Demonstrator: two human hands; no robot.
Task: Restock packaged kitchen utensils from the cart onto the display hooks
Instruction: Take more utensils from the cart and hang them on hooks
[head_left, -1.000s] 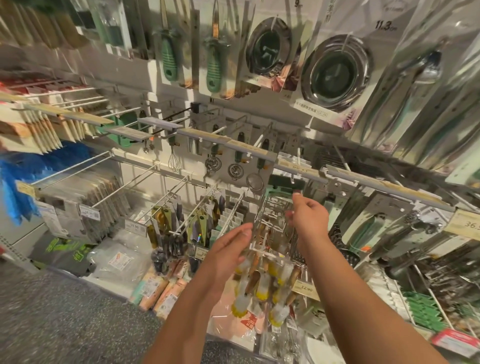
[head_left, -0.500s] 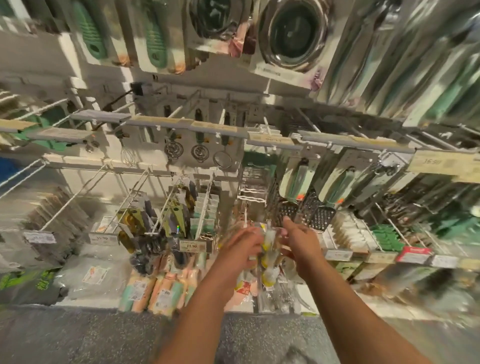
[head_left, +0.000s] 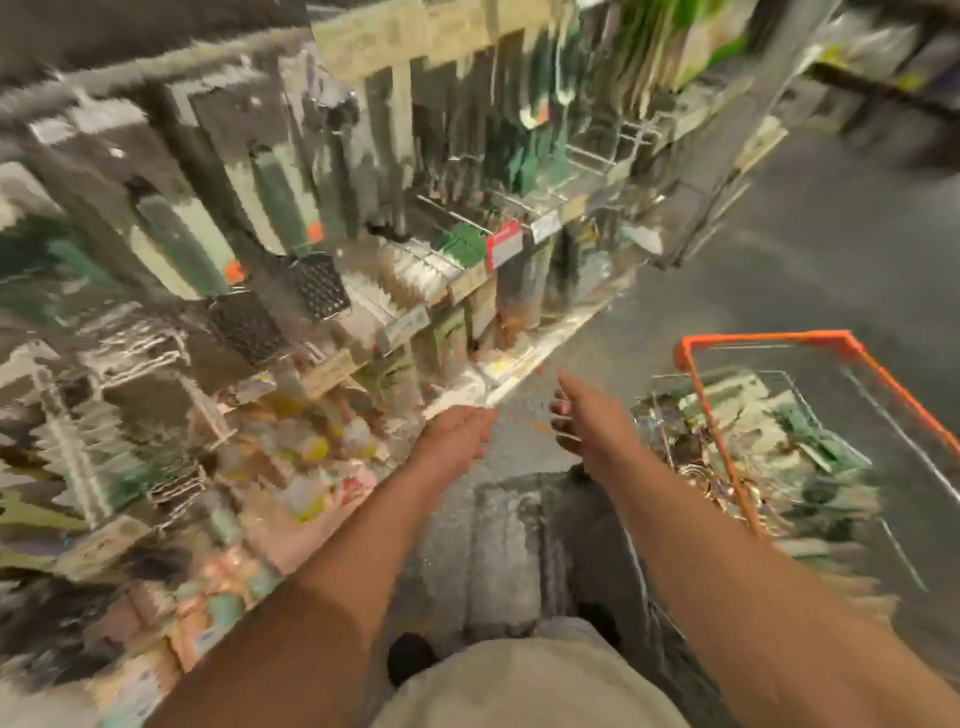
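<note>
**Cart stock lies to the right of both hands, nearer the right one**

Both hands are seen held out over the floor, between the display on the left and the cart on the right. The right hand is the nearer to the cart: its back is just beside the wire basket's near corner, while the left hand is further off, close to the low end of the display shelf. Nothing is held in either hand. The right hand's fingers are loosely spread and point forward; the left hand's fingers appear relaxed and slightly bent, though motion blur leaves their exact pose unclear.

The packaged utensils are piled in the basket, inside the orange rim, to the right of and slightly beyond the right hand. No single pack can be made out, so no long axis can be given.

It is judged that a rightward reach by the right hand is called for next. The display hooks lie up and to the left, heavily smeared.
</note>
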